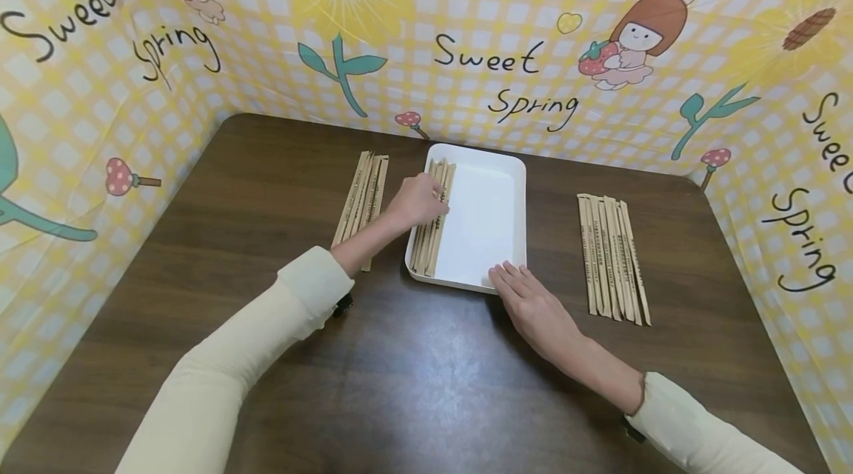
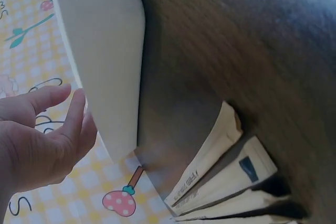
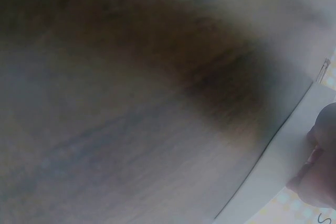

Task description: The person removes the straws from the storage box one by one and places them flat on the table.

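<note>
1. Lower right of centre in the head view, the right hand (image 1: pixel 541 318) rests its straightened fingers on the tray's near right corner.
2. At the right of the frame, a row of paper-wrapped sticks (image 1: pixel 613 259) lies on the brown table (image 1: pixel 400 378).
3. Mid-frame, the white tray (image 1: pixel 483 226) holds a bundle of wrapped sticks (image 1: pixel 424 255) along its left side.
4. The left hand (image 1: pixel 416 200), fingers bent, is over that bundle; whether it pinches any, I cannot tell.
5. Left of the tray, another stick row (image 1: pixel 365 185) lies partly behind the forearm.
6. Across the top hangs a checked cloth (image 1: pixel 506 78).

left hand (image 1: pixel 420 198) over paper-wrapped sticks (image 1: pixel 427 250) | right hand (image 1: pixel 541 312) touching white tray (image 1: pixel 483 215)
</note>
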`<state>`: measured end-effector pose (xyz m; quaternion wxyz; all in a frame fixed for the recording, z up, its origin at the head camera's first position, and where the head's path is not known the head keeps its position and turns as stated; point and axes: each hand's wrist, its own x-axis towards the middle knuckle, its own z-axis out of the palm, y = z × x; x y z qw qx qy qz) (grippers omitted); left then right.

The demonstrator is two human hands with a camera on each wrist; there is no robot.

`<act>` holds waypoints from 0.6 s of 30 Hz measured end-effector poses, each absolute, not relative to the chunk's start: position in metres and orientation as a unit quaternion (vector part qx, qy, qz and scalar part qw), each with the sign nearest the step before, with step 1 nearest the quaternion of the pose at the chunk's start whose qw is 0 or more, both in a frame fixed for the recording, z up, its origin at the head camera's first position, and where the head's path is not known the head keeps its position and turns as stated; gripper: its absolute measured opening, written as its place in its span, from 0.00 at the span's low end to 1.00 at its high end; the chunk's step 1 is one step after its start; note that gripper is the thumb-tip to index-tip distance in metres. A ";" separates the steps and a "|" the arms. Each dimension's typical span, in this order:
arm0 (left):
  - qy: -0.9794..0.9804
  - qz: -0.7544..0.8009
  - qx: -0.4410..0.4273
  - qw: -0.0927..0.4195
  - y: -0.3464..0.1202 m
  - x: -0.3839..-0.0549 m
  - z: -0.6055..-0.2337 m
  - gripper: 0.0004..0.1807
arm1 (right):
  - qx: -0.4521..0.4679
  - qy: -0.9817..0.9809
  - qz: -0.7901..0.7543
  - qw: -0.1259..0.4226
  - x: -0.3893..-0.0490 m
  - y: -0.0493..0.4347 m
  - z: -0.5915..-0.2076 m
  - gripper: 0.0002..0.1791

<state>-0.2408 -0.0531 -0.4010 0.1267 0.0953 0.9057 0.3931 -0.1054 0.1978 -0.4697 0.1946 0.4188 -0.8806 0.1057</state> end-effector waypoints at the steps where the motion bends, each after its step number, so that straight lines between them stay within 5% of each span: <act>1: 0.907 0.391 0.094 0.127 -0.052 -0.241 -0.402 0.24 | 0.419 -0.881 0.105 0.195 -0.105 0.198 -0.470 0.26; 18: 0.923 0.348 0.117 0.118 -0.037 -0.245 -0.410 0.27 | 0.418 -0.883 0.103 0.189 -0.106 0.199 -0.469 0.27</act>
